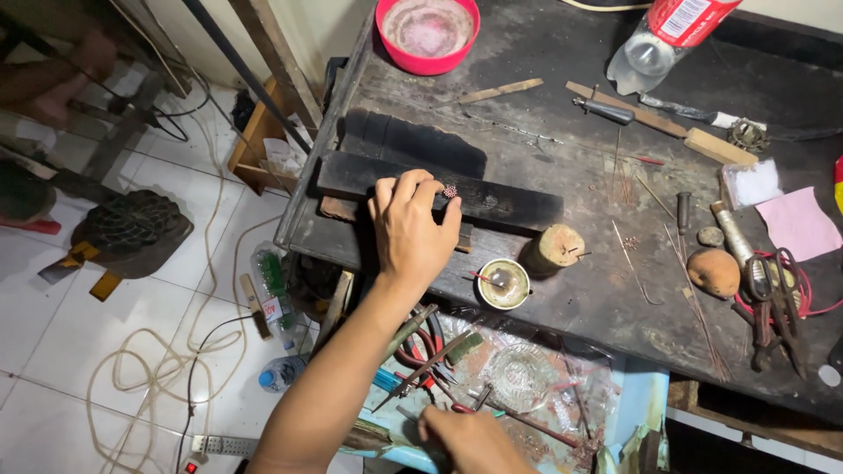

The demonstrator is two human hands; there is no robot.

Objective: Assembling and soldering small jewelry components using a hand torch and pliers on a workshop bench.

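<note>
My left hand (408, 230) reaches over the dark workbench (562, 167) and rests on a charred black block (500, 204). Its fingertips pinch a small round reddish metal ornament (450, 190) against the top of the block. My right hand (470, 439) is low at the near edge, with curled fingers among pliers and tweezers (420, 351) in a plastic-lined tray (527, 386). Whether it grips one of them is hidden.
A small round cup (504, 283) and a wooden stub (557, 246) stand just right of the block. A pink bowl (428, 31), a plastic bottle (663, 39), files, wires and scissors (777, 303) lie farther back and right. Cables cross the tiled floor (132, 351) at left.
</note>
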